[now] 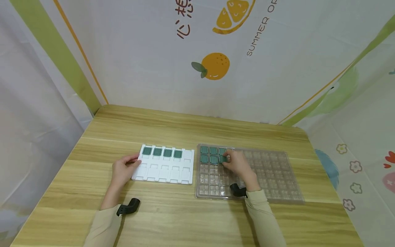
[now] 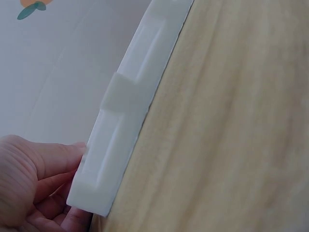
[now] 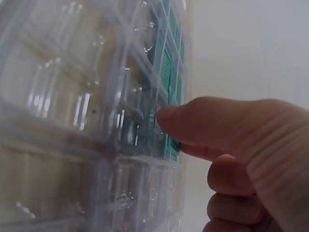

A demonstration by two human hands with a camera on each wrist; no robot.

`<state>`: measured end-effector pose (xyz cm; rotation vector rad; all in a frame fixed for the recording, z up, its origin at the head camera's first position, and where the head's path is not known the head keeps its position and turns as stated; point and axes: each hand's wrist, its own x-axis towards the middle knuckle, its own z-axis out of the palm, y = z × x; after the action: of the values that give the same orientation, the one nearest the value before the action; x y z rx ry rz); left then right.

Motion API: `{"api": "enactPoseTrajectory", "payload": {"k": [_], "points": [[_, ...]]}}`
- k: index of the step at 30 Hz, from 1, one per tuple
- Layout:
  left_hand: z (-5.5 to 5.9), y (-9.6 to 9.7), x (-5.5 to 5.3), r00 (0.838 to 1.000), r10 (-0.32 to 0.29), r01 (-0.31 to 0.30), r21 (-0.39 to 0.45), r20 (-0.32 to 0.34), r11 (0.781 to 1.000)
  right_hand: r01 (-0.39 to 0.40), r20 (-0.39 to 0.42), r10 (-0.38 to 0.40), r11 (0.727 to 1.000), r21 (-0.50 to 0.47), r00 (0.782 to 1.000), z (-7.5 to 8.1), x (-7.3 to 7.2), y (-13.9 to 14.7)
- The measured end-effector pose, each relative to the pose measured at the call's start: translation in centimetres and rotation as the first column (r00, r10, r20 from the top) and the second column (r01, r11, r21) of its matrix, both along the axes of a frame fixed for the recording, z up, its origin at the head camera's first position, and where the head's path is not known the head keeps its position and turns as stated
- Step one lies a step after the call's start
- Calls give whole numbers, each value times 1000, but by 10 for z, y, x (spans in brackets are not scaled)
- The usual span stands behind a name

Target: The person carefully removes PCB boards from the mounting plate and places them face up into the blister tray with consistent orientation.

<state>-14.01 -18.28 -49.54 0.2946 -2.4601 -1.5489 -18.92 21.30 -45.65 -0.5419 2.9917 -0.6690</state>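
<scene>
Pinching the left edge of the white tray [image 1: 190, 164] between thumb and fingers, the left hand [image 1: 122, 168] is clamped on it, while to the right of that tray the right hand [image 1: 239, 163] grips a green square [image 1: 222, 159] at its pocket in the clear tray [image 1: 214, 180]. The hands are well apart. The white tray lies on the table [image 1: 185, 223], with the clear tray just beside its right side.

The gripped square looks thin and flat, so a loosened pinch or a skewed pull could let it slip or jam against the pocket wall. The squares in the clear tray sit close together, and a stray fingertip might knock a neighbour askew. A tug at the white tray's left edge could tilt it and shift the squares inside, whose pockets look shallow.

Counted: ten green squares in view, four in the white tray's far row and six in the clear tray, the gripped one included. The white tray has ten pockets, in two rows of five. Two black wrist devices [image 1: 133, 206] show, one nearer the viewer than the white tray, the other to its right.
</scene>
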Motion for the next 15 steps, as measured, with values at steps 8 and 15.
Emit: {"api": "enactPoseTrajectory", "payload": {"k": [8,15], "points": [[-1,-1,0,1000,1,-1,0,-11,1000,-9,0,9,1000,-2,1000,0,-1,1],[-2,0,0,1000,-1,1,-4,-12,1000,-14,17,14,1000,1,1000,-1,-2,3]]}}
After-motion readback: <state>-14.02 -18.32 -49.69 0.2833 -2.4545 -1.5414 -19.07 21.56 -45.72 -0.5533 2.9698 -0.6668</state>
